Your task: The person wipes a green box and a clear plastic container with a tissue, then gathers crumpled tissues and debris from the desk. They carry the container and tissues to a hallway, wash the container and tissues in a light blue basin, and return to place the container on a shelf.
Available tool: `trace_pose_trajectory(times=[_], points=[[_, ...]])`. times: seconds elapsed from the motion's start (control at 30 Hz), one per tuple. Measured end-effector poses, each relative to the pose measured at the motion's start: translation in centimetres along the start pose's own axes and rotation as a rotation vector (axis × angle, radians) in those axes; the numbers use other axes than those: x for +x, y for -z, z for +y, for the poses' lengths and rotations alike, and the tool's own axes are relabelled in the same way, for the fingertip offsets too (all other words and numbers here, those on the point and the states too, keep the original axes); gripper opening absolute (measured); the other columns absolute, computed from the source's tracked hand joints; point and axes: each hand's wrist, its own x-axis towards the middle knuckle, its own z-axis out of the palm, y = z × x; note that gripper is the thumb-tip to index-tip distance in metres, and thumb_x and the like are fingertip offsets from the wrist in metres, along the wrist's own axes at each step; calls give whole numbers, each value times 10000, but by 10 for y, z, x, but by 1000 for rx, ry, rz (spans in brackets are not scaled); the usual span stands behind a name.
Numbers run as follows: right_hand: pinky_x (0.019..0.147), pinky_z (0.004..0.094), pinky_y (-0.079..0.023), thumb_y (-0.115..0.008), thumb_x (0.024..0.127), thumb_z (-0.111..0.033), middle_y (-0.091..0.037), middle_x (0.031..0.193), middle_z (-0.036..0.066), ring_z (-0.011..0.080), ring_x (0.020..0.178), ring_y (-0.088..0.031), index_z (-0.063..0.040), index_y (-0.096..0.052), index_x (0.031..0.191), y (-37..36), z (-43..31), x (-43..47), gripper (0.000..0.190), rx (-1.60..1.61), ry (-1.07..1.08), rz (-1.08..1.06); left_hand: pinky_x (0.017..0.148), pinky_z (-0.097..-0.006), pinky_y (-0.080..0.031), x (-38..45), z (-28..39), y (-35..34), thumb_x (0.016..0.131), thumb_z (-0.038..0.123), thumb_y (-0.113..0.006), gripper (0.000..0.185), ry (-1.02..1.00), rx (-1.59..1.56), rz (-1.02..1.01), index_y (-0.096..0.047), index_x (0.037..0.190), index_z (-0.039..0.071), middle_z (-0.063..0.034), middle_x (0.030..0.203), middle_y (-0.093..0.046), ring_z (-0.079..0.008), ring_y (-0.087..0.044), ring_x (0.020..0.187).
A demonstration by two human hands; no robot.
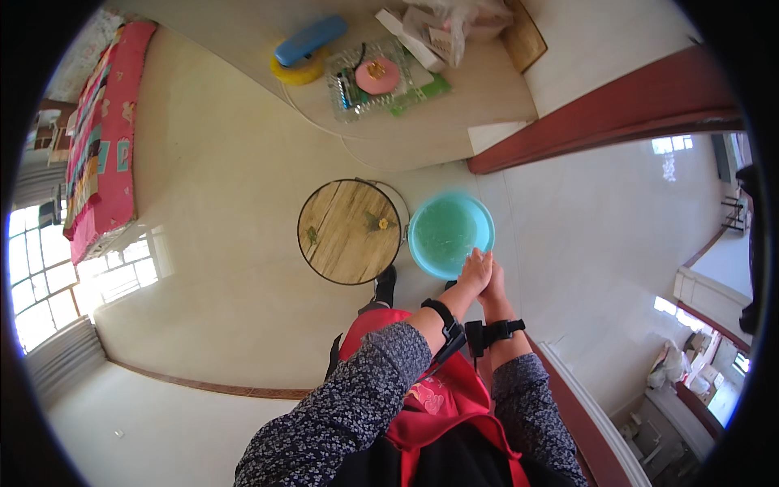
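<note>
My left hand (476,271) and my right hand (495,281) are pressed together, palm to palm, over the near right rim of a teal plastic basin (447,228). Their fingers lie close against each other, and whatever may be between the palms is hidden. The basin looks to hold some clear water, with faint light streaks inside. What supports it is out of sight. Just left of it stands a round stool or small table with a wood-patterned top (341,237), printed with a yellow flower and dark-rimmed. Black straps with small devices circle both wrists.
Ahead is a counter (426,128) bearing a glass tray (347,100) with a pink lidded item (377,76), a blue case (313,39), a yellow ring (298,70) and plastic bags (459,27). A dark red door frame (596,112) is at right, a pink-covered bed (115,122) far left.
</note>
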Motion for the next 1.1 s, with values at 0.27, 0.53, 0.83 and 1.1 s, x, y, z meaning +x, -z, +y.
trace_pose_trajectory(times=[0.27, 0.53, 0.83, 1.1], points=[[480, 311, -389, -383, 906, -340, -514, 711, 19, 163, 604, -500, -119, -512, 831, -32, -25, -41, 267, -369, 77, 208, 951, -408, -357, -34, 44, 11, 901, 509, -262, 650, 71, -85, -113, -415, 1213, -41, -278, 1213, -463, -385, -427, 1163], [292, 287, -190, -355, 865, -394, -474, 563, 24, 147, 368, -378, -132, -503, 776, -52, -48, -73, 314, -486, 11, 161, 955, -414, -360, -59, 87, 28, 902, 505, -242, 660, 176, 19, -483, -404, 1230, -45, -239, 1226, -476, -383, -438, 1153], [285, 289, -160, -349, 852, -477, -375, 447, 21, 144, 291, -275, -133, -463, 694, -80, -89, -110, 395, -738, -16, 187, 950, -367, -368, -50, 87, 17, 915, 473, -253, 611, 25, 154, -270, -431, 1235, -16, -211, 1207, -503, -329, -465, 1140], [297, 289, -199, -465, 857, -344, -391, 468, 19, 134, 313, -319, -85, -469, 655, -76, -98, -118, 328, -975, 109, 82, 959, -331, -358, -51, 96, 83, 913, 435, -341, 534, -943, 533, 96, -450, 1251, 36, -188, 1240, -486, -296, -474, 1143]])
